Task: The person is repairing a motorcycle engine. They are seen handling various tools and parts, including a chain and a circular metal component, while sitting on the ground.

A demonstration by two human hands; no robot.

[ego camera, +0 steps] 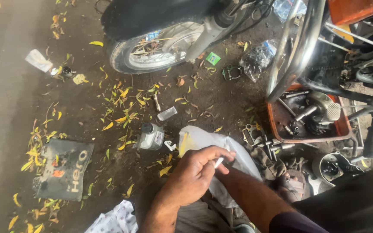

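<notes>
My left hand (194, 174) is closed around the mouth of a white plastic bag (203, 140) that lies on the dirt ground in front of me. A small white piece (218, 162) is pinched between its fingertips. My right forearm (255, 196) reaches in from the lower right and passes under the left hand toward the bag. The right hand itself is hidden behind the left hand and the bag.
A motorcycle's front wheel (152, 49) and frame stand ahead and to the right. An orange tray (277, 125) holds metal engine parts. Nearby lie wrenches (260, 140), a grey bottle (151, 137), a clear bag of parts (257, 58), a dark lettered plate (63, 168) and yellow leaves.
</notes>
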